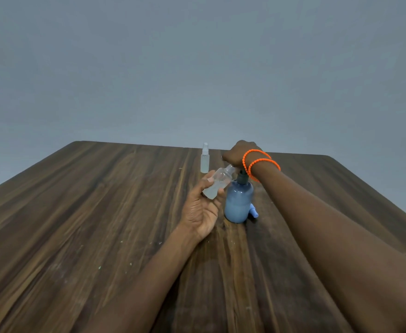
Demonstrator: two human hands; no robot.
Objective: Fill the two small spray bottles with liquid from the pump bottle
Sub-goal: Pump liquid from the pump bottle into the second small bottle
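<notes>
My left hand (203,210) grips a small clear spray bottle (217,183), uncapped and tilted, with its open neck up against the nozzle of the pump bottle. Some pale liquid sits in its lower end. The blue pump bottle (238,203) stands upright on the wooden table (101,212). My right hand (238,153) lies over its dark pump head, wrist bent down; the fingers are hidden. A second small spray bottle (204,159) stands capped and upright farther back, to the left of my right hand.
A small blue spray cap (253,211) lies on the table just right of the pump bottle's base. Two orange bead bracelets (259,162) circle my right wrist. The table's far edge runs just behind the bottles, with a grey wall beyond.
</notes>
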